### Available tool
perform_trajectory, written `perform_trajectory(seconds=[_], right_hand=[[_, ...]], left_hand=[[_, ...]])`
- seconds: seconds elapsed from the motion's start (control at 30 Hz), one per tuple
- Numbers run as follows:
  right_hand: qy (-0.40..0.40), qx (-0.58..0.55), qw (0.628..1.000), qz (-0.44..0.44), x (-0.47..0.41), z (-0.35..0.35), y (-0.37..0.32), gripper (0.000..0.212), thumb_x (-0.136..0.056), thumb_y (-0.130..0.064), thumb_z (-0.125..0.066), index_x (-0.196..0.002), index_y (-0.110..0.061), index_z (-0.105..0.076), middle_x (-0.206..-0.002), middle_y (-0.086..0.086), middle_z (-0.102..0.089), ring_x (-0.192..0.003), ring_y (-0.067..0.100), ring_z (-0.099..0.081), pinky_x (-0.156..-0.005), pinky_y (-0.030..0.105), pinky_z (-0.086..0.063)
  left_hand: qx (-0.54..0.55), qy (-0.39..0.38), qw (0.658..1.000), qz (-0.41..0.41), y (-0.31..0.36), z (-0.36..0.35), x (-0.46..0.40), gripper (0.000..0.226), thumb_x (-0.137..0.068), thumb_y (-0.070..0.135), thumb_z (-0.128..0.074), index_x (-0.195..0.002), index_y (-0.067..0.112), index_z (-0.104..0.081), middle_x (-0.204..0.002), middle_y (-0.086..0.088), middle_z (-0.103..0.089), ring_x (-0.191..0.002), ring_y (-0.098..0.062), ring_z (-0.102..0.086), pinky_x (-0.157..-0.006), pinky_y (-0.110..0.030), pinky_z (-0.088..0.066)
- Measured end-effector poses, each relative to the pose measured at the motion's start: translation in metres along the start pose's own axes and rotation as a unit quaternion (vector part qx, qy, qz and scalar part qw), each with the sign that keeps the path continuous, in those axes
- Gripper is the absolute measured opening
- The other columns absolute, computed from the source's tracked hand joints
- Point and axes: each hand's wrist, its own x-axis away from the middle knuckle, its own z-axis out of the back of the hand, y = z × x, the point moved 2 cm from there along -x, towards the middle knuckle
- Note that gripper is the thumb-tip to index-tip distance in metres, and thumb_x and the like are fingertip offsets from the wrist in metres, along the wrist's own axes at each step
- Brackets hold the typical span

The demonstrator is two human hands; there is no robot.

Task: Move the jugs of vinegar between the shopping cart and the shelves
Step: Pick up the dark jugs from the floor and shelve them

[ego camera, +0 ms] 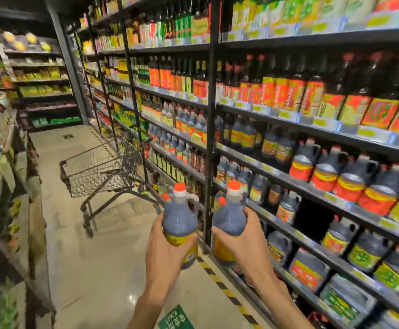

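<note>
Supermarket aisle, condiment section. Two dark vinegar jugs held upright at chest height, side by side but apart, both with orange caps over white necks and yellow labels low on the body. Left hand [167, 248]: grip closed round the lower body of the left jug [180, 222], thumb on the near left side, fingers wrapped under the label. Right hand [243, 243]: grip closed round the right jug [229, 219], thumb across the front near the label's top edge, fingers curled round the far side near the handle. Both jugs clear of any shelf and well apart from the shopping cart [103, 169], which stands further down the aisle on the pale glossy floor [98, 269], wire basket with no goods visible inside, its handle end just beside the shelving. Shelves [312, 186] along the right, black metal frame, packed with similar dark jugs bearing red, yellow and green labels; taller dark bottles on the tiers above. Dark gap in the jug row [312, 217] on a lower tier, just right of the right jug. Yellow-and-black hazard tape [220, 283] along the shelf base. Green floor sticker [176, 318] between the forearms. More stocked shelving on the left, blurred.
</note>
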Motion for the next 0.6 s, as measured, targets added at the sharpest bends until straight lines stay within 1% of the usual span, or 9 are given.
perform_trajectory(seconds=[0.03,0.13,0.2,0.23,0.3,0.33,0.4,0.53,0.6], right_hand=[[0.008,-0.001,1.000,-0.002,-0.018,-0.007,-0.001,0.092,-0.064,-0.064,-0.084,-0.138,-0.038,-0.037,-0.132,-0.014,-0.056,-0.117,0.018,-0.061,-0.091,0.040,-0.055],[0.034,0.004,0.999,-0.017,-0.073,-0.022,-0.001,0.096,-0.061,-0.069,-0.083,-0.140,-0.037,-0.038,-0.128,-0.019,-0.055,-0.111,0.011,-0.061,-0.088,0.037,-0.056],[0.050,0.009,0.998,-0.029,-0.112,-0.033,0.005,0.091,-0.064,-0.063,-0.086,-0.137,-0.034,-0.041,-0.121,-0.022,-0.054,-0.105,0.008,-0.060,-0.079,0.026,-0.052],[0.058,0.009,0.998,-0.032,-0.132,-0.038,0.007,0.088,-0.065,-0.061,-0.087,-0.135,-0.034,-0.042,-0.119,-0.022,-0.056,-0.103,0.008,-0.060,-0.077,0.025,-0.051],[0.075,0.012,0.997,-0.032,-0.177,-0.048,0.014,0.083,-0.064,-0.062,-0.086,-0.131,-0.035,-0.047,-0.122,-0.019,-0.061,-0.103,0.006,-0.064,-0.081,0.033,-0.055],[0.079,0.010,0.996,-0.033,-0.198,-0.052,0.018,0.074,-0.065,-0.059,-0.087,-0.126,-0.037,-0.050,-0.118,-0.019,-0.064,-0.100,0.002,-0.065,-0.080,0.034,-0.056],[0.084,0.005,0.996,-0.036,-0.243,-0.061,0.025,0.054,-0.070,-0.048,-0.088,-0.111,-0.040,-0.054,-0.106,-0.019,-0.067,-0.091,-0.005,-0.064,-0.072,0.028,-0.054],[0.105,0.024,0.993,-0.052,-0.335,-0.073,0.031,0.063,-0.064,-0.070,-0.079,-0.116,-0.047,-0.052,-0.113,-0.023,-0.063,-0.099,0.003,-0.064,-0.076,0.035,-0.054],[0.110,0.016,0.992,-0.062,-0.380,-0.079,0.038,0.068,-0.063,-0.080,-0.074,-0.118,-0.047,-0.053,-0.114,-0.021,-0.064,-0.101,0.005,-0.066,-0.078,0.037,-0.056]], left_hand=[[0.000,-0.010,1.000,-0.001,-0.002,-0.008,-0.023,0.098,-0.054,0.063,-0.086,-0.140,0.051,-0.041,-0.133,0.023,-0.061,-0.118,-0.008,-0.064,-0.097,-0.045,-0.056],[-0.003,-0.047,0.999,-0.008,-0.013,-0.036,-0.088,0.102,-0.055,0.065,-0.085,-0.145,0.048,-0.040,-0.137,0.021,-0.060,-0.121,-0.010,-0.062,-0.098,-0.046,-0.055],[-0.005,-0.073,0.997,-0.008,-0.022,-0.058,-0.130,0.098,-0.060,0.060,-0.087,-0.144,0.051,-0.039,-0.139,0.022,-0.058,-0.123,-0.012,-0.061,-0.099,-0.047,-0.055],[-0.003,-0.084,0.996,-0.006,-0.026,-0.070,-0.151,0.094,-0.063,0.057,-0.089,-0.142,0.052,-0.039,-0.139,0.022,-0.057,-0.123,-0.013,-0.060,-0.100,-0.046,-0.054],[0.000,-0.104,0.994,-0.011,-0.030,-0.097,-0.193,0.099,-0.068,0.052,-0.090,-0.149,0.048,-0.034,-0.145,0.017,-0.051,-0.128,-0.015,-0.056,-0.104,-0.046,-0.052],[-0.001,-0.114,0.993,-0.014,-0.033,-0.111,-0.214,0.101,-0.070,0.050,-0.090,-0.152,0.044,-0.032,-0.150,0.014,-0.048,-0.132,-0.017,-0.054,-0.106,-0.046,-0.050],[0.001,-0.128,0.992,-0.020,-0.034,-0.137,-0.255,0.103,-0.073,0.046,-0.089,-0.156,0.038,-0.030,-0.153,0.013,-0.044,-0.135,-0.017,-0.050,-0.108,-0.041,-0.048],[0.011,-0.155,0.988,-0.025,-0.028,-0.184,-0.336,0.097,-0.073,0.047,-0.087,-0.149,0.050,-0.027,-0.153,0.015,-0.046,-0.135,-0.016,-0.051,-0.108,-0.039,-0.045],[0.022,-0.181,0.983,-0.019,-0.028,-0.206,-0.376,0.094,-0.074,0.044,-0.087,-0.147,0.052,-0.029,-0.146,0.019,-0.050,-0.131,-0.015,-0.054,-0.107,-0.039,-0.047]])
